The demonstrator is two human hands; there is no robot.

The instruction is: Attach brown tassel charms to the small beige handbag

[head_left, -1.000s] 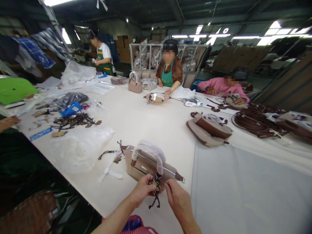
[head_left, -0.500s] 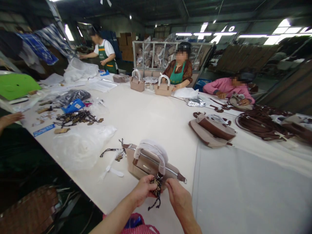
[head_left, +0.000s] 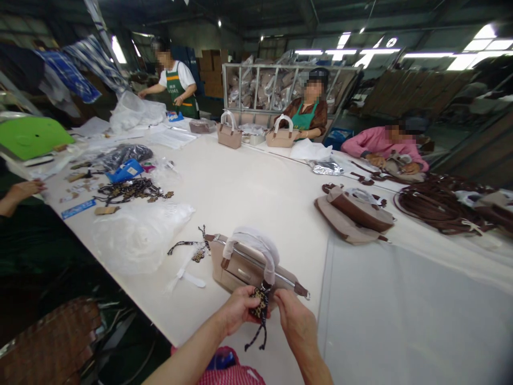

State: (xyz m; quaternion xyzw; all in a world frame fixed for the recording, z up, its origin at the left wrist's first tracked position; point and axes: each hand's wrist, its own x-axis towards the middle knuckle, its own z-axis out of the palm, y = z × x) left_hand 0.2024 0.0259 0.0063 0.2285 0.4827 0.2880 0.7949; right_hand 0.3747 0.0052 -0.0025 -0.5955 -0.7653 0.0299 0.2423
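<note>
So both hands, left hand (head_left: 236, 311) and right hand (head_left: 295, 322), have a pinched grip on the leopard charm (head_left: 259, 307) at the beige handbag (head_left: 240, 267) on the tabletop (head_left: 248, 198).

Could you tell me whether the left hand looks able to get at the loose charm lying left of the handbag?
Probably yes: the loose charm lies on bare table just left of the handbag, nothing over it. But the left hand now pinches another charm.
</note>
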